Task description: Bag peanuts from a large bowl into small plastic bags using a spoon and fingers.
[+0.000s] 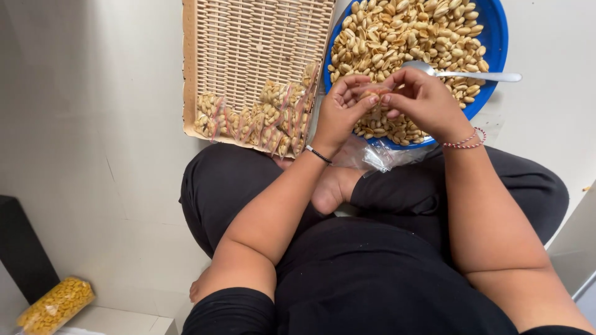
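A rectangular woven wicker tray [248, 37] holds small filled packets [261, 118] beside a round blue plastic basin [495, 37] of peanuts. Over the basin's near edge, the left hand [338, 111] and right hand [422, 99] pinch one small clear packet [371, 96] between their fingertips. A metal spoon [465, 75] lies on the nuts.

My two bare forearms reach forward from my lap and draw together in front of me, elbows spread wide, wrists close. My left hand [340, 108] is turned palm toward the right, its fingers [355, 82] curled over and the thumb pressed in toward their tips. My right hand [421, 99] faces it, knuckles up, its fingertips [390, 94] bent in to touch those of the left, so both hands pinch at one spot between them. I sit cross-legged, one bare foot tucked under my left forearm.
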